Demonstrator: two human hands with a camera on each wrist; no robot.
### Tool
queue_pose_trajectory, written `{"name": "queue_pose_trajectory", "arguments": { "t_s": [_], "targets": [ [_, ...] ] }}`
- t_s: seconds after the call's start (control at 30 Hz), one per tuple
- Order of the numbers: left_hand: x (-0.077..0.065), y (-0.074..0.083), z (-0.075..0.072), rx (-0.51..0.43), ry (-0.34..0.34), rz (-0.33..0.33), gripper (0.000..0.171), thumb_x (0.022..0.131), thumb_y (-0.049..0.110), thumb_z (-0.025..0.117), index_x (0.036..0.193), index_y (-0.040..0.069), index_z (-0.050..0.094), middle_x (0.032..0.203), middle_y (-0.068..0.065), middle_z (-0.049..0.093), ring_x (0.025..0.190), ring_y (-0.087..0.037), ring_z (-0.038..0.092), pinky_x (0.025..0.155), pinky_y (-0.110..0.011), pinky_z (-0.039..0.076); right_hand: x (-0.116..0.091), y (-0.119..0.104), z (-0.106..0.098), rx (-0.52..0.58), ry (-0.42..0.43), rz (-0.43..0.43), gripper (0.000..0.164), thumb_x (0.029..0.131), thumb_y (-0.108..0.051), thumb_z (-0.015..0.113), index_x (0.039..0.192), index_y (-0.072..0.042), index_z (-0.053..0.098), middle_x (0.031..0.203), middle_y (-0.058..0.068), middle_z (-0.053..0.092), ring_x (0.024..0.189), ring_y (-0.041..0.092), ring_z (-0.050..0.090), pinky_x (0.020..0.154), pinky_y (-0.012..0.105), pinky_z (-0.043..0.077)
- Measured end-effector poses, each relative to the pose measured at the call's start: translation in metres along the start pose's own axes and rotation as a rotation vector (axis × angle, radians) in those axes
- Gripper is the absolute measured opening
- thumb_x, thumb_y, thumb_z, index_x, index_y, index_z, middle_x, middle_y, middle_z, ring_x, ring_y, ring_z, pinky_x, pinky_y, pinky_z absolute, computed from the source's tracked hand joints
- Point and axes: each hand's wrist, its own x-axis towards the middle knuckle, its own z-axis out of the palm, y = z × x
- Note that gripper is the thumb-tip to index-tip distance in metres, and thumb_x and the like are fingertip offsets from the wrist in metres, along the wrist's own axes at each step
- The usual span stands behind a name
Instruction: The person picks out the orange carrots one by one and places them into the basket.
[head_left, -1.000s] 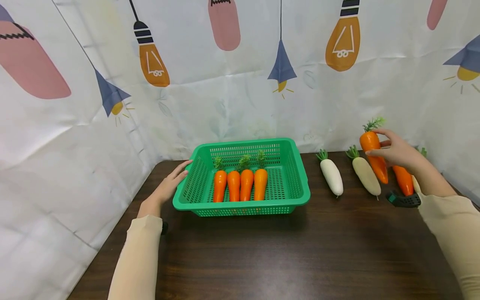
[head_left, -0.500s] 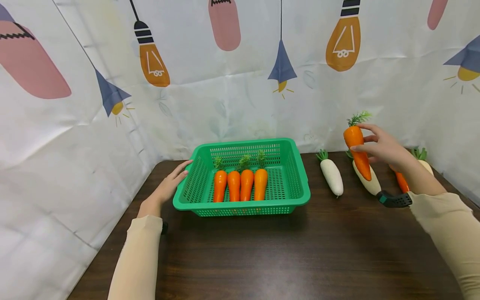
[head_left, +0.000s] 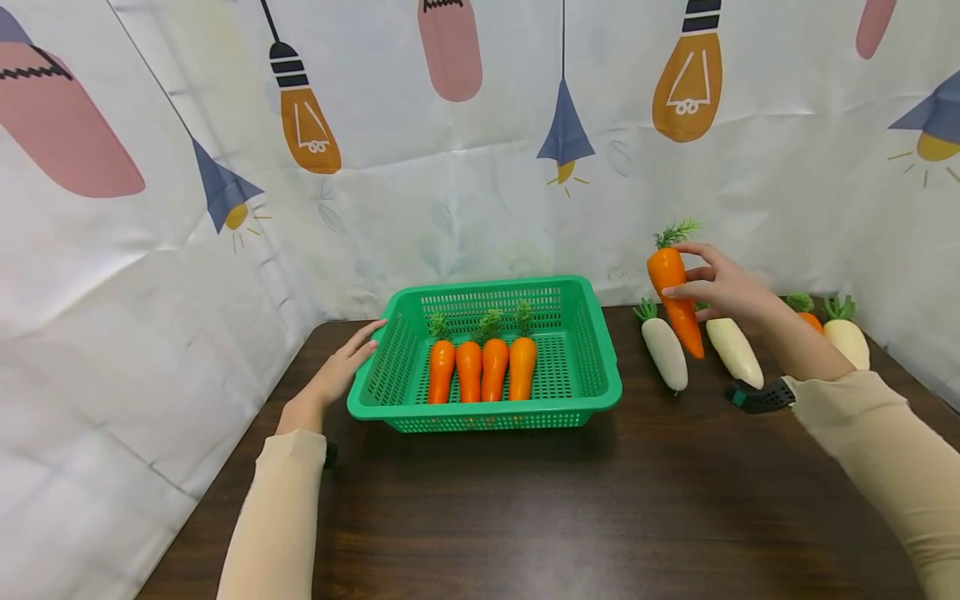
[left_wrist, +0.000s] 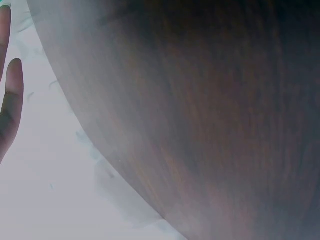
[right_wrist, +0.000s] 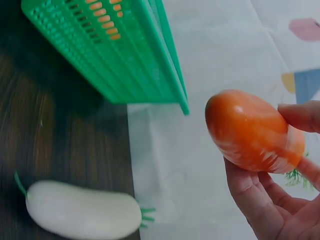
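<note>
My right hand (head_left: 720, 287) pinches an orange carrot (head_left: 677, 300) with a feathery green top, raised above the table between the basket and the radishes. In the right wrist view thumb and fingers curl round the carrot (right_wrist: 252, 131). My left hand (head_left: 337, 372) rests its fairly straight fingers on the left rim of the green basket (head_left: 487, 412); only fingertips (left_wrist: 14, 77) show in the left wrist view. Several carrots (head_left: 493, 371) lie side by side in the basket, tops toward the back.
Right of the basket lies a white radish (head_left: 664, 353), with another radish (head_left: 735, 352) beyond it. Farther right are a partly hidden carrot (head_left: 811, 321) and a third radish (head_left: 847, 340). A patterned curtain (head_left: 465, 208) hangs behind the dark wooden table (head_left: 480, 508).
My right hand has carried the carrot leftward, from above the farther radishes to near the first white radish. My left hand has stayed on the basket rim.
</note>
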Motion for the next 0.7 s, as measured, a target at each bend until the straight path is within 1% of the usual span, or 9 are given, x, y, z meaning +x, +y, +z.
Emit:
{"name": "queue_pose_trajectory", "arguments": {
  "t_s": [0.07,0.23,0.4,0.53,0.7],
  "targets": [
    [0.0,0.0,0.0,0.002,0.0,-0.002,0.059,0.113,0.044,0.031,0.167,0.024,0.017,0.17,-0.018,0.007,0.15,-0.054,0.012,0.11,-0.08,0.013,0.003,-0.003,0.005,0.012,-0.012,-0.003,0.083,0.106,-0.024,0.06,0.166,-0.013,0.003,0.153,0.033,0.031,0.102,0.016,0.061,0.087,0.042,0.057],
    [0.0,0.001,0.0,-0.001,0.001,-0.003,0.059,0.113,0.045,0.032,0.167,0.024,0.017,0.17,-0.018,0.007,0.15,-0.054,0.012,0.11,-0.08,0.013,0.01,-0.009,0.014,0.055,-0.04,-0.016,0.084,0.104,-0.023,0.062,0.166,-0.013,0.005,0.15,0.032,0.034,0.099,0.014,0.063,0.08,0.034,0.059],
    [0.0,0.001,0.0,-0.008,0.0,-0.001,0.059,0.113,0.045,0.032,0.167,0.025,0.017,0.17,-0.017,0.007,0.15,-0.053,0.012,0.11,-0.079,0.013,0.015,-0.016,0.023,0.096,-0.08,-0.022,0.084,0.105,-0.021,0.062,0.166,-0.013,0.005,0.152,0.032,0.034,0.103,0.018,0.064,0.082,0.035,0.059],
    [-0.001,0.002,0.0,-0.015,-0.003,-0.003,0.059,0.113,0.044,0.033,0.167,0.026,0.017,0.17,-0.017,0.007,0.15,-0.053,0.012,0.11,-0.079,0.013,0.02,-0.022,0.031,0.115,-0.104,-0.011,0.084,0.105,-0.02,0.061,0.166,-0.015,0.004,0.154,0.031,0.031,0.112,0.026,0.06,0.085,0.036,0.058],
    [-0.001,0.002,0.0,-0.021,-0.004,-0.007,0.059,0.113,0.045,0.033,0.167,0.026,0.017,0.17,-0.017,0.007,0.15,-0.053,0.011,0.11,-0.079,0.012,0.027,-0.029,0.04,0.173,-0.121,0.0,0.083,0.105,-0.018,0.061,0.165,-0.016,0.004,0.155,0.03,0.029,0.113,0.032,0.055,0.084,0.037,0.058]
  ]
}}
